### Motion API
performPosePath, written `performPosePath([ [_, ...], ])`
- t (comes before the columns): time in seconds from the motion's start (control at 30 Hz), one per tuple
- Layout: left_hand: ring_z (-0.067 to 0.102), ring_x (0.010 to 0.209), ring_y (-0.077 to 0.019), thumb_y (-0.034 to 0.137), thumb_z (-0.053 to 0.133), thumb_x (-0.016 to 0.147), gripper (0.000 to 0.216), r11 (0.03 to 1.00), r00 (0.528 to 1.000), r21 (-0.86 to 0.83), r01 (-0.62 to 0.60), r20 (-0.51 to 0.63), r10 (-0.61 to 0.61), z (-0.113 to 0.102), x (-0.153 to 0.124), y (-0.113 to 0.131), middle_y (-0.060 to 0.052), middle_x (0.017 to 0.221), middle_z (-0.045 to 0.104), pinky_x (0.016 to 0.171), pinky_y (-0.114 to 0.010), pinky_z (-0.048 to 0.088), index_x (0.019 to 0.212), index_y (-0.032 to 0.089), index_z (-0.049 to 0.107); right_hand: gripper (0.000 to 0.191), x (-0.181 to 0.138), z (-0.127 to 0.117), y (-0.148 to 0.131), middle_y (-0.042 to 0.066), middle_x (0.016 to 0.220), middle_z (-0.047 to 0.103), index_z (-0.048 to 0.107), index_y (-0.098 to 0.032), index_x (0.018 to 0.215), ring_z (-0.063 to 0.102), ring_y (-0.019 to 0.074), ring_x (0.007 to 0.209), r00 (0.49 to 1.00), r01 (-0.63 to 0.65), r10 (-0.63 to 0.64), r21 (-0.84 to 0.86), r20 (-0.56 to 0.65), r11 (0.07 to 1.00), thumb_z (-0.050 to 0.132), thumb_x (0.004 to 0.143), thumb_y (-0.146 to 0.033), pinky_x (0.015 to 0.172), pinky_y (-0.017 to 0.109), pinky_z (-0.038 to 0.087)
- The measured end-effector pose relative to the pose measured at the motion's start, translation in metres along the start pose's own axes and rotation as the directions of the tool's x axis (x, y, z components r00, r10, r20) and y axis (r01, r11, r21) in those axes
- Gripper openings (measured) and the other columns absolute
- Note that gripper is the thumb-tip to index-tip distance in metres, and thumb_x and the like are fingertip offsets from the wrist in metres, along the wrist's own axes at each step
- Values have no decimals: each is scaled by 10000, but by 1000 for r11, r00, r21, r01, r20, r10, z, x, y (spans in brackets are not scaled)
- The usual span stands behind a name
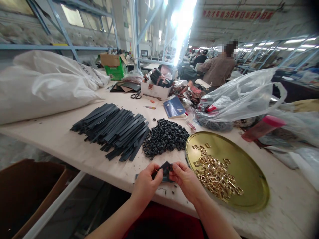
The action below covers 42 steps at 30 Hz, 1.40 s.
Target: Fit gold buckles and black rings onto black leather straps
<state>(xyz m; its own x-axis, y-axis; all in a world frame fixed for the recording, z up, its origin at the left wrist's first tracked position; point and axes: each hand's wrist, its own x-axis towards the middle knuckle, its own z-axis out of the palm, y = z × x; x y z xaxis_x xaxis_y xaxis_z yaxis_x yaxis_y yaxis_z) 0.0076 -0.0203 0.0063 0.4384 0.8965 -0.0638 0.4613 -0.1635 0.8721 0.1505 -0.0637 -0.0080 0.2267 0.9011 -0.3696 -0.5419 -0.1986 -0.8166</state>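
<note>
Head view: your left hand [146, 184] and right hand [185, 179] pinch a short black strap [164, 169] crosswise between them, above the worktop's [74, 149] near edge.

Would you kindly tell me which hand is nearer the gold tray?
Right. The right hand is just beside the tray, at its left edge; the left hand is farther left, beyond the black piece both hold.

Strap piece [164, 170] in hand: black. Strips [114, 129] and rings [164, 136]: black. Tray [251, 196] and buckles [214, 174]: gold. Booklet [174, 108]: blue. Box [115, 68]: green. Sack [40, 84]: white. Table [59, 132]: cream.
</note>
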Motion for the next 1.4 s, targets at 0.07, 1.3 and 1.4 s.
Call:
performPosePath([
  [0.07, 501, 619, -116, 326, 416, 816, 193, 999, 1000, 36, -10, -9, 10, 0, -5, 2, 32, 648, 540, 583, -210, 342, 750, 188, 533, 286, -3, 1, 3, -33, 636, 576, 574, -165, 666, 532, 84, 565, 1000, 9, -8, 50, -21, 999, 748, 590, -379, 589, 235, 454],
  [1.3, 543, 632, -115, 172, 437, 769, 165, 980, 959, -189, 59, 283, -3, -13, -13, -5, 20, 704, 629, 617, -223, 388, 931, 180, 467, 274, -24, 3, 17, -28, 551, 578, 626, -171, 787, 498, 105, 551, 997, 82, -78, -321, 26, 943, 666, 685, -423, 602, 255, 395],
  [1.4, 548, 619, -115, 196, 446, 779, 122, 975, 963, -210, 79, 268, -20, -13, -15, -3, 27, 674, 612, 604, -221, 392, 899, 183, 457, 350, -30, 3, 20, 7, 629, 609, 647, -169, 831, 522, 124, 595, 997, 58, -47, -202, 60, 978, 583, 732, -499, 632, 280, 425],
])
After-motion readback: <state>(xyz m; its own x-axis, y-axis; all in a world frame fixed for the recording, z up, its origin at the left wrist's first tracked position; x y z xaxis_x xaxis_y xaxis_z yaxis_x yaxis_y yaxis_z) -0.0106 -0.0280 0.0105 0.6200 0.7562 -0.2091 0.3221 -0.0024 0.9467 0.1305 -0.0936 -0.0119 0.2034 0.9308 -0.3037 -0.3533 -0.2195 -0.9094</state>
